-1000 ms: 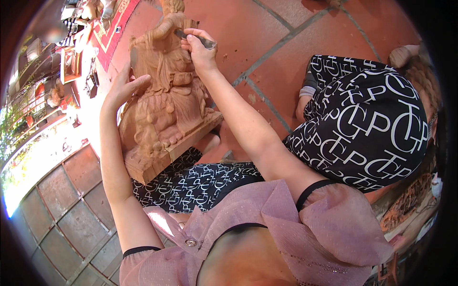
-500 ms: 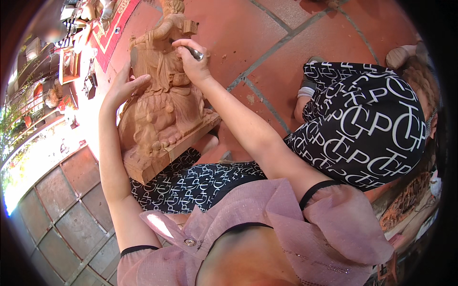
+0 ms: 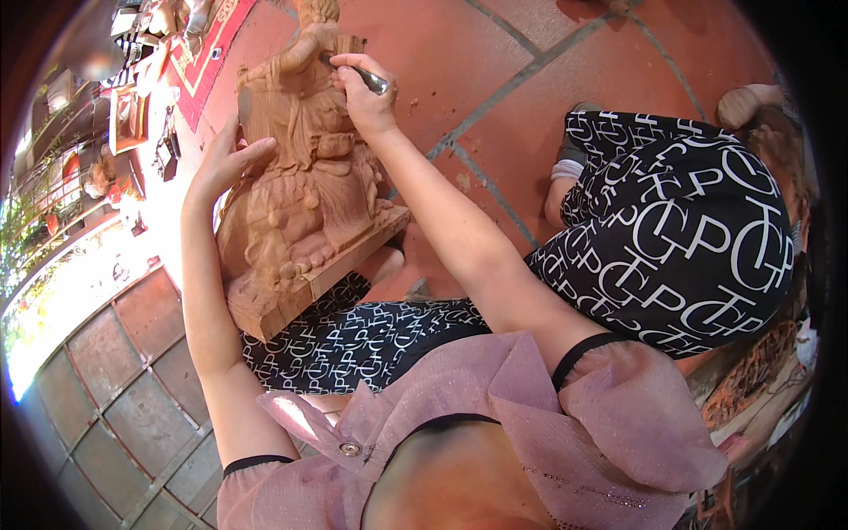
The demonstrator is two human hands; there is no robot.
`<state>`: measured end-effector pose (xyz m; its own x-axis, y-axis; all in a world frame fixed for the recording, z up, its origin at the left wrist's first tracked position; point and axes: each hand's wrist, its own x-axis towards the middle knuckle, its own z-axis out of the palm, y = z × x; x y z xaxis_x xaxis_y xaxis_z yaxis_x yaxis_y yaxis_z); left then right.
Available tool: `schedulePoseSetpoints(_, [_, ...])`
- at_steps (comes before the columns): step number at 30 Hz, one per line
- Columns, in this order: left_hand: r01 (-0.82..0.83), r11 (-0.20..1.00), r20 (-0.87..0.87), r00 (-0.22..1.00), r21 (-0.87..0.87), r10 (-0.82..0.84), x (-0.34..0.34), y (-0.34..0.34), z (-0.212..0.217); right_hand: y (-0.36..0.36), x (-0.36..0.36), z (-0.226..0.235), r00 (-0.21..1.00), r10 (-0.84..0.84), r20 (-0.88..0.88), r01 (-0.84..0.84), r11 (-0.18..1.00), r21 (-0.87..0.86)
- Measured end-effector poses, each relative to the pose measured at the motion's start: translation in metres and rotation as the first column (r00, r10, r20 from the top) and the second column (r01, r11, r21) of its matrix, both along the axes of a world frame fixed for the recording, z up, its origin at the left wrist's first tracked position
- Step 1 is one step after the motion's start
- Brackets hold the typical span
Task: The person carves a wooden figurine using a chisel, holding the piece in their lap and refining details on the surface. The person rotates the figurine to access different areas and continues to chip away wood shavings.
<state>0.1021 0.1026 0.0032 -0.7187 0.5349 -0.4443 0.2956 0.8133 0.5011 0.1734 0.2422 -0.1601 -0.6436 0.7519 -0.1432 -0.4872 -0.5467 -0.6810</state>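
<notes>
A carved wooden statue (image 3: 305,199) of a robed figure leans in front of me, its block base (image 3: 300,300) turned toward my lap. My left hand (image 3: 228,166) grips the statue's left side, thumb across the front and the other fingers partly hidden behind it. Closed around a slim carving tool (image 3: 377,84) with a shiny dark end, my right hand (image 3: 369,104) is at the figure's upper body. The tool's working tip is at the carving near the chest, mostly covered by my fingers.
Red floor tiles (image 3: 495,106) with grey joints lie beyond the statue. My bent knee in black patterned cloth (image 3: 671,230) rises at right. A red mat (image 3: 199,79) and assorted objects sit at far left. Wood scraps (image 3: 751,389) lie at lower right.
My right hand has moved slightly up and to the right along the statue with the carving tool. The statue has tipped a little; my left hand stays on its side.
</notes>
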Motion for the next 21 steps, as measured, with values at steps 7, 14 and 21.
schedulePoseSetpoints(7, [0.052,0.998,-0.038,0.998,-0.025,-0.053,-0.007,-0.005,-0.004,-0.007,-0.004,0.006,0.998,-0.064,-0.001,0.064,0.997,-0.041])
schedulePoseSetpoints(14, [0.056,0.998,-0.049,0.997,-0.004,-0.056,-0.008,-0.008,-0.007,-0.032,-0.003,0.005,0.997,-0.037,0.066,0.015,0.952,0.306])
schedulePoseSetpoints(21, [0.053,0.991,-0.023,0.998,-0.123,-0.056,-0.009,-0.005,-0.002,-0.022,0.003,0.004,0.999,0.018,-0.042,-0.01,0.984,0.176])
